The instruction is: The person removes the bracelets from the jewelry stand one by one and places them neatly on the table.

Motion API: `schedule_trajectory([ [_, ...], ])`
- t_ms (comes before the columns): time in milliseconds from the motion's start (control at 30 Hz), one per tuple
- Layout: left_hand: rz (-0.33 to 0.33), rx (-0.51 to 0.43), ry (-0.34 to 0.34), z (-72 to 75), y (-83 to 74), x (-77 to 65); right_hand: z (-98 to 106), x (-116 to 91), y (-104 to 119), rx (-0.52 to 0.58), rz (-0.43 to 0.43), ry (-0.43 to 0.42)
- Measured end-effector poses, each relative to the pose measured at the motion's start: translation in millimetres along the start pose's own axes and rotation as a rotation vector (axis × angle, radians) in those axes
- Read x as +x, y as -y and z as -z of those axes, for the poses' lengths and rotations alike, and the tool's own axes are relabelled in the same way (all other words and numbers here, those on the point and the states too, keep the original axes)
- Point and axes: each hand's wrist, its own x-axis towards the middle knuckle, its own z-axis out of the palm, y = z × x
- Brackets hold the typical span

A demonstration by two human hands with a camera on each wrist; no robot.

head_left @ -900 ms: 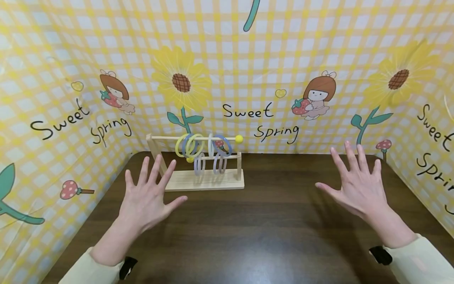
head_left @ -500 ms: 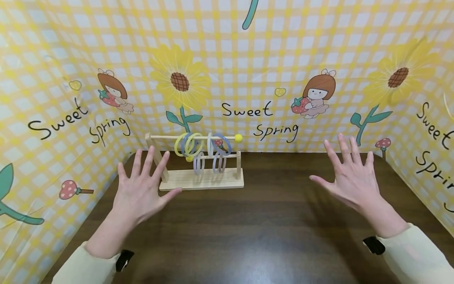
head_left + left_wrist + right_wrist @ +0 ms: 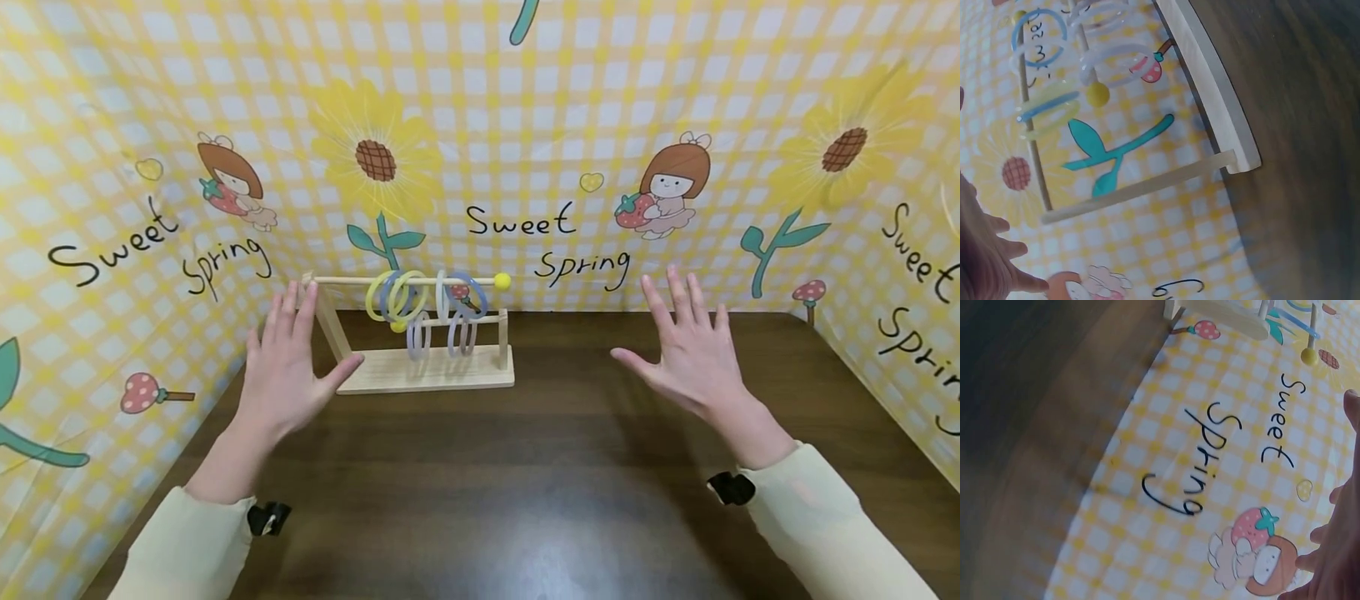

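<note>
Both hands are spread wide and hold nothing: the left hand has its thumb pointing inward, and the right hand is raised over the dark brown wood-grained table. Between them, nearer the left, is a pale wooden stand carrying loose plastic rings. Yellow-green, blue and whitish rings hang on the upper rod, tipped toward the right hand by a yellow ball; translucent lavender rings hang on the lower rod, whose yellow tip faces the left hand.

The left fingers lie close to the tall post; whether the thumb meets the base is hard to tell. A careless inward sweep could bump that post and shift or tip the stand, which looks light. A jolt might also send rings sliding over the small ball ends.

Beyond the hands, black lettering on the yellow-and-white checked cloth reads "Sweet Spring", repeated; no brand is legible.
</note>
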Motion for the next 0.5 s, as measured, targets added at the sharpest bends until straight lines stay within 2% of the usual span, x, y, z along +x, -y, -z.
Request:
schedule_trajectory([
  [267,0.042,-0.212,-0.095,-9.9,20.4,3.8,-21,8,16,0.121,-0.009,0.020],
  [500,0.106,-0.455,-0.106,-14.8,35.3,9.5,-34,18,36,0.201,0.006,0.025],
])
